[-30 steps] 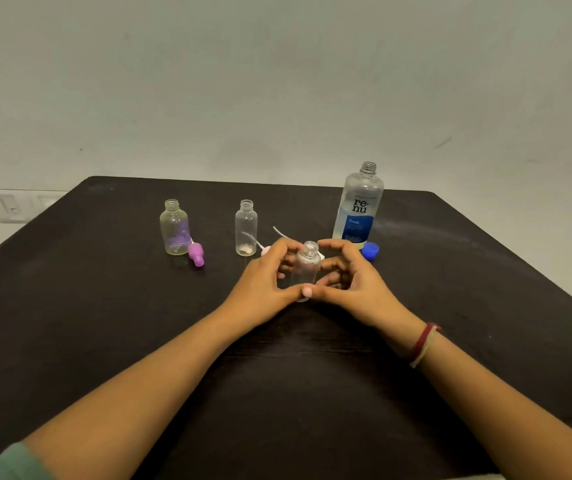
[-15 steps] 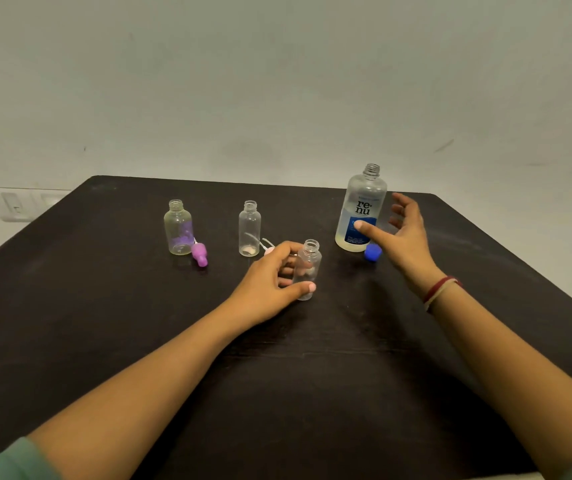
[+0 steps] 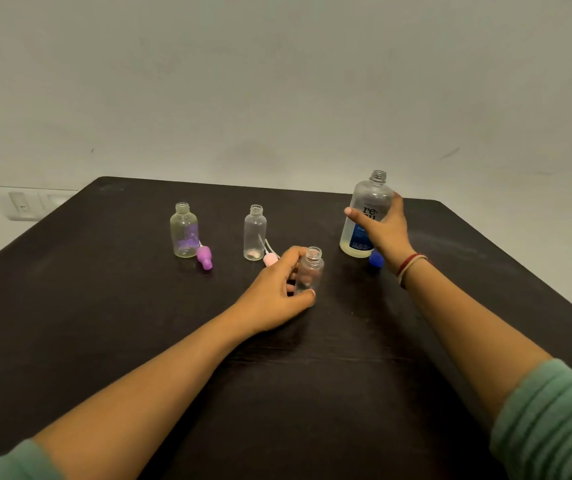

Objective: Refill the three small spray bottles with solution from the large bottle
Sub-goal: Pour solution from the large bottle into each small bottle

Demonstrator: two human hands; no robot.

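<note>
The uncapped large bottle (image 3: 364, 202), clear with a blue label and a little pale liquid, stands upright at one o'clock on the matt black table (image 3: 104, 306). The right hand (image 3: 383, 232) has its fingers curled round the bottle's middle, and a blue cap (image 3: 375, 259) lies at its five o'clock. The left hand (image 3: 274, 296) clasps the nearest small bottle (image 3: 309, 271) at centre, while the middle small bottle (image 3: 254, 233) and left small bottle (image 3: 183, 232) stand open towards eleven o'clock, before a plain pale wall (image 3: 277, 81).

A single head-worn view (wide-angle) looks forward and down across the table (image 3: 104, 341), close over it, facing the far wall (image 3: 277, 81).
</note>
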